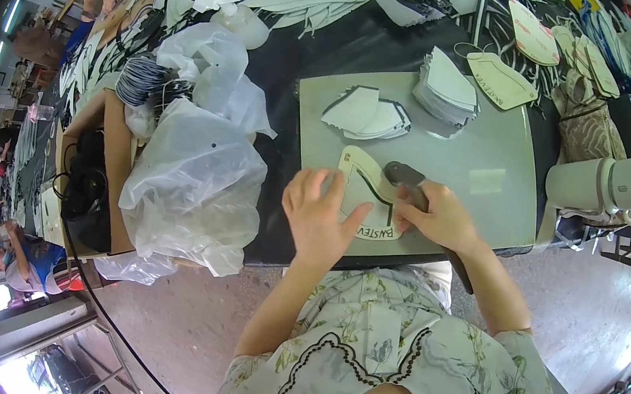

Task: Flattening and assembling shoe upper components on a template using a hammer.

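The left grip (320, 218) is released, its fingers spread over the left side of a pale template (363, 200) with a curved dark slot, which lies at the near part of a grey-green board (485, 197) on the black desk (270, 219). The right grip (442, 217) is clenched around a dark, round-ended tool (406, 175) at the template's right side. Farther off on the board sit a low pile of white pieces (366, 113) and, to its right, a taller stack (445, 90).
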Demonstrator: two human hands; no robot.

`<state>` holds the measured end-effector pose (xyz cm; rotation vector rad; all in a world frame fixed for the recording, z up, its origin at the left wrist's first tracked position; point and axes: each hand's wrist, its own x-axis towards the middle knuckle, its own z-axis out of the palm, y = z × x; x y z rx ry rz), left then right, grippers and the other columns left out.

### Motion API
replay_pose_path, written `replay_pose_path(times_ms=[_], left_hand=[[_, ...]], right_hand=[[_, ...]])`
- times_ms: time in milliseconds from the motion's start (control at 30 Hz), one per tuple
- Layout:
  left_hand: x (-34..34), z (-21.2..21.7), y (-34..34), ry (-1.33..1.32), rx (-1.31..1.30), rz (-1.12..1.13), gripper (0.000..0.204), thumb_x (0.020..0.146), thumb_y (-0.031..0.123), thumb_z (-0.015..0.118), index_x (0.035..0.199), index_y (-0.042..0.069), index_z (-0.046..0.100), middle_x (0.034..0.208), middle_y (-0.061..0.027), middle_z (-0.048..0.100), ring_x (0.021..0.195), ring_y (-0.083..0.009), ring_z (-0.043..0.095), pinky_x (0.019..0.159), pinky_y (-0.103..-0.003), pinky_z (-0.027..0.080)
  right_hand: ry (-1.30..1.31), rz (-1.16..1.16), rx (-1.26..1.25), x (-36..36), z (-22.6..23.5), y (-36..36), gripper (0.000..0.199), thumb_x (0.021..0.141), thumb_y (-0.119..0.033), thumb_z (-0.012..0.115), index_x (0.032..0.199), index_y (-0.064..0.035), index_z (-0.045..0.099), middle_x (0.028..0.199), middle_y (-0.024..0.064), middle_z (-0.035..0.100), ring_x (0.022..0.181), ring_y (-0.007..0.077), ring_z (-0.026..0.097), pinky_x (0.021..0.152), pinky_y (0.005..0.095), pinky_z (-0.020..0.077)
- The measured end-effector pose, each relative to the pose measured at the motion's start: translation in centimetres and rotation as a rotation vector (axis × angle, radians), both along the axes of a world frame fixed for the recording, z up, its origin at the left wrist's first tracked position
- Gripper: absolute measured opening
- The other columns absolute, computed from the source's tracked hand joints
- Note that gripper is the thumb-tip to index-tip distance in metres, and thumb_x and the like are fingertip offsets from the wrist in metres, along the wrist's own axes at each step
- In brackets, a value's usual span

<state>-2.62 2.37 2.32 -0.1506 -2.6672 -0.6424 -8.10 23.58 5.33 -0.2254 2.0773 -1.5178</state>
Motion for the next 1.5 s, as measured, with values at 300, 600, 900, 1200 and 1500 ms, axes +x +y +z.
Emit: replay_pose_path(times_ms=[300,600,900,1200,1500], left_hand=[[-1.4,-1.2,1.6,-0.124,0.331,0.209,0.028,0.076,0.018,0.078,0.1,0.008,0.069,0.114,-0.0041,0.058,0.114,-0.0284,0.048,0.1,-0.044,0.031],[-1.8,-0.1,1.3,-0.108,0.118,0.178,0.03,0.077,0.018,0.076,0.104,0.01,0.068,0.111,-0.0045,0.056,0.113,-0.0294,0.046,0.095,-0.047,0.03],[-1.3,-0.7,2.1,0.034,-0.109,0.144,0.023,0.081,0.021,0.076,0.1,0.008,0.071,0.1,-0.0023,0.058,0.104,-0.0255,0.052,0.092,-0.044,0.032],[-2.4,0.1,1.9,-0.089,0.38,0.079,0.01,0.086,0.009,0.069,0.091,0.006,0.061,0.093,-0.007,0.058,0.091,-0.0252,0.055,0.081,-0.038,0.042],[-0.7,-2.4,-8.1,0.145,-0.177,0.369,0.012,0.092,-0.001,0.056,0.104,0.0,0.057,0.095,-0.0173,0.058,0.087,-0.0376,0.057,0.078,-0.043,0.049]], right_hand=[[-0.156,-0.061,-0.022,-0.2,0.0,-0.4,0.025,0.082,-0.008,0.073,0.097,0.0055,0.059,0.073,0.0067,0.069,0.064,0.0118,0.068,0.059,0.0264,0.0512],[0.012,-0.018,0.095,0.1,0.0,-0.7,0.03,0.077,-0.008,0.078,0.096,0.0052,0.059,0.071,0.0081,0.069,0.063,0.0112,0.067,0.057,0.0271,0.0497],[0.167,0.01,0.121,0.7,-0.3,-1.3,0.031,0.072,-0.006,0.077,0.091,0.0017,0.053,0.067,0.0122,0.067,0.061,0.0278,0.068,0.061,0.0362,0.052],[0.21,0.038,0.198,0.8,-0.5,-1.7,0.032,0.073,-0.006,0.077,0.09,0.0031,0.052,0.069,0.0148,0.067,0.065,0.0339,0.067,0.063,0.0404,0.0512],[0.163,0.049,0.105,0.3,-0.6,-0.8,0.03,0.076,-0.008,0.077,0.089,0.003,0.052,0.07,0.0158,0.065,0.063,0.0328,0.064,0.061,0.0377,0.0498]])
